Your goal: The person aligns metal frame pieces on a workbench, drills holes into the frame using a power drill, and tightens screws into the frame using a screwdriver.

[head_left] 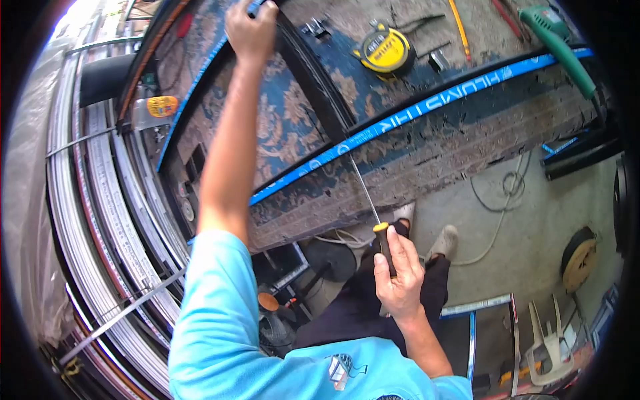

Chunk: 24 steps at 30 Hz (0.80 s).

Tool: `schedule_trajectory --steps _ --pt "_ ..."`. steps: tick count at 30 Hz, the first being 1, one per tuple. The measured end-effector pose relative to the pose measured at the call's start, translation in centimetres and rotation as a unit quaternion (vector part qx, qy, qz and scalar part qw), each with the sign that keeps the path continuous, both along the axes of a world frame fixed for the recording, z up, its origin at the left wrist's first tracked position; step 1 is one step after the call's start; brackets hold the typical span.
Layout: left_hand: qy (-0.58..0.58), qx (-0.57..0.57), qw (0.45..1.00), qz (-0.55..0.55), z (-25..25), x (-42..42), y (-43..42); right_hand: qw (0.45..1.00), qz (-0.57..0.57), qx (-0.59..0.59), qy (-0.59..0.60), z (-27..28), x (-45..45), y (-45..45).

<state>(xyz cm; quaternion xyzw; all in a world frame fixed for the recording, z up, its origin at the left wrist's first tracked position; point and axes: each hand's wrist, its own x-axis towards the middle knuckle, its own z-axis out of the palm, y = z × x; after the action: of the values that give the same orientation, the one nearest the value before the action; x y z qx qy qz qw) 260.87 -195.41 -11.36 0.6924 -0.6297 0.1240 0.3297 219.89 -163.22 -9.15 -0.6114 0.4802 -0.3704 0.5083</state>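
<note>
My right hand point(402, 277) is closed around the dark, yellow-capped handle of a long screwdriver point(365, 189). The shaft slants up and away, its tip meeting the near blue-taped bar point(427, 110) of a black metal frame where a black crossbar point(317, 83) joins. Stretched far forward, my left hand point(252, 32) is closed on the far side of that frame, near the crossbar's other end. Its fingertips are partly hidden and slightly blurred. The frame lies on a bench with a worn, floral-patterned cover point(280, 143).
On the bench are a yellow tape measure point(387, 52), a pencil point(460, 30), small metal fittings point(315, 28) and a green power tool point(557, 43). Long metal profiles point(117, 220) are stacked at left. A cable point(510, 190) and a spool point(579, 260) are on the floor.
</note>
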Motion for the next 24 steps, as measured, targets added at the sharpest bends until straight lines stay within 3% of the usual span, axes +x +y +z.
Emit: schedule_trajectory --steps 1,2,3,4,8,9,10,11,12,13,16,17,18,19,20,21,24 --pt "0.088 -0.039 0.994 0.055 -2.0 1.5 -2.7 1.0 -0.002 0.01 0.011 -0.1 -0.1 0.0" --pt "0.03 0.163 0.978 0.126 0.1 0.5 -2.9 0.999 0.006 -0.01 0.039 0.1 0.0 -0.3" --pt "-0.019 0.173 0.969 0.177 0.4 -0.9 -3.0 0.997 0.017 -0.029 0.063 0.0 0.3 -0.4" --pt "0.028 0.189 0.968 0.161 1.1 -1.4 -3.0 0.998 0.001 -0.033 0.058 -0.4 0.6 -0.4" --pt "-0.003 0.18 0.969 0.169 -0.2 0.5 -4.0 0.999 -0.002 -0.019 0.042 -1.0 0.8 -0.4" --pt "0.069 0.185 0.966 0.166 -0.1 0.3 -3.9 0.999 0.001 -0.013 0.044 -0.8 0.7 -0.3" --pt "0.125 0.176 0.965 0.149 -0.4 0.2 -3.9 0.961 -0.048 0.24 -0.125 -0.1 0.3 0.0" --pt "0.179 0.164 0.961 0.133 -0.7 0.5 -3.8 0.831 -0.093 0.469 -0.283 0.1 0.2 0.2" --pt "0.073 0.128 0.979 0.14 -1.6 1.7 -4.2 0.706 -0.108 0.551 -0.432 -0.8 -0.3 -0.4" --pt "0.072 0.133 0.978 0.144 -1.4 2.3 -4.0 0.548 -0.075 0.626 -0.55 -2.8 -1.2 -0.8" --pt "0.054 0.16 0.976 0.14 -1.2 1.9 -4.3 0.438 -0.075 0.642 -0.625 -2.5 -0.1 0.2" --pt "0.056 0.162 0.976 0.136 -1.3 1.7 -4.3 0.439 -0.079 0.64 -0.625 -1.9 -0.2 0.2" --pt "0.025 0.17 0.973 0.156 -1.3 1.8 -4.4 0.709 -0.05 0.536 -0.456 -1.2 -0.2 -0.2" --pt "-0.008 0.18 0.968 0.178 -1.2 2.1 -4.5 0.892 0.018 0.343 -0.294 -0.6 0.1 -0.9" --pt "-0.012 0.191 0.963 0.192 -0.7 1.3 -4.3 0.989 0.009 0.134 -0.064 -0.1 0.4 -1.6" --pt "-0.013 0.192 0.963 0.188 -0.6 1.4 -4.4 0.989 0.005 0.136 -0.065 0.2 0.6 -1.9" --pt "0.002 0.192 0.963 0.189 -0.8 1.2 -4.4 0.902 -0.014 0.38 -0.204 0.3 0.8 -2.3"
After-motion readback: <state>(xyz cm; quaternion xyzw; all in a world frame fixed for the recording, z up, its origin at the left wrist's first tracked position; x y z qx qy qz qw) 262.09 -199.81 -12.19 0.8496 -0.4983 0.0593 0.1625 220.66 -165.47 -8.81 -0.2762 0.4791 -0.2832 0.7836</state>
